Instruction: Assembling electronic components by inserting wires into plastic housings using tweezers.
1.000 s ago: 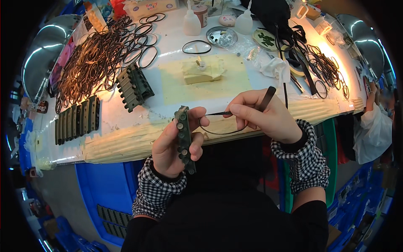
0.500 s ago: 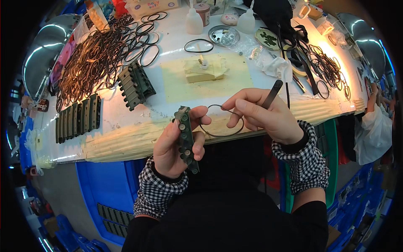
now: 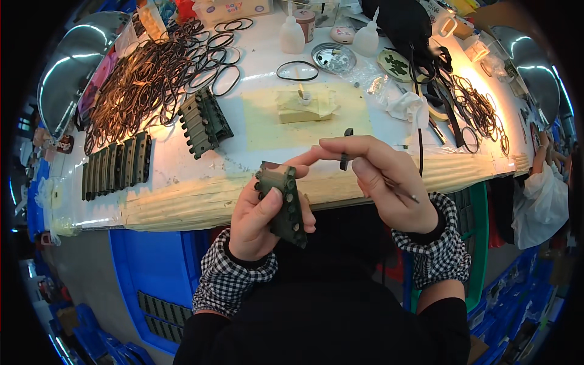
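In my left hand (image 3: pixel 252 222) I grip a dark green toy tank hull piece (image 3: pixel 282 198), tilted, with small round wheels along its sides. My left thumb presses its flat face. Just right of it is my right hand (image 3: pixel 392 176), index finger stretched toward the left fingertips. A thin tool (image 3: pixel 398 187) pokes out beneath the right thumb, its pointed end toward the wrist. A narrow black piece (image 3: pixel 345 162) crosses behind the right index finger; whether it is the rubber track loop edge-on or the tool's end, I cannot tell.
Green hull pieces (image 3: pixel 204 125) and a row of more (image 3: pixel 117 167) stand at left, before a heap of black track loops (image 3: pixel 137 85). Ahead are a taped block (image 3: pixel 304 115), a single loop (image 3: pixel 297 71), a metal dish (image 3: pixel 333 57) and white squeeze bottles (image 3: pixel 292 35).
The hull piece has turned so its flat face shows. My right hand has turned over, and the tool's flat black end no longer points up. The open ring of the loop has gone from view.
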Available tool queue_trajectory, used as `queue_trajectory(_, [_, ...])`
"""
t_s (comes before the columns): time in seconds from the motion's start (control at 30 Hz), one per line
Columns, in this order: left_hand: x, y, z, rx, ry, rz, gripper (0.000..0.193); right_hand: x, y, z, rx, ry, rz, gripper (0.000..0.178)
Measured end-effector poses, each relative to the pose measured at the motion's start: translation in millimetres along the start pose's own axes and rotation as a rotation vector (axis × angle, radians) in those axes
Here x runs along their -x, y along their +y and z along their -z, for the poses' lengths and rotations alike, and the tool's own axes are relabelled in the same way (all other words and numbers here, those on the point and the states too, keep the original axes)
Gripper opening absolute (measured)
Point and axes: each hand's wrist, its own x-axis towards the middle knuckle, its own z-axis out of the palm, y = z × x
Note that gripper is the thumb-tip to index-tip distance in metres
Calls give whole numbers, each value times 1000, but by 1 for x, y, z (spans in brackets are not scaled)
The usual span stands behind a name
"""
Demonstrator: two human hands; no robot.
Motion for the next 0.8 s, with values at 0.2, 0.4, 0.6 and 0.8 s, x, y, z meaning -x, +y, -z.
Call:
queue_trajectory(0.2, [0,3,-10,-105,-80,197,46,5,4,-10,185,74,-2,31])
queue_trajectory(0.4, [5,3,-5,-105,-51,110,45,4,5,-4,396,86,-20,23])
queue_trajectory(0.6, [6,5,5,-34,-43,100,42,5,5,2,452,132,55,25])
queue_trajectory(0.8, [6,1,0,-8,113,70,37,4,-16,1,336,133,41,21])
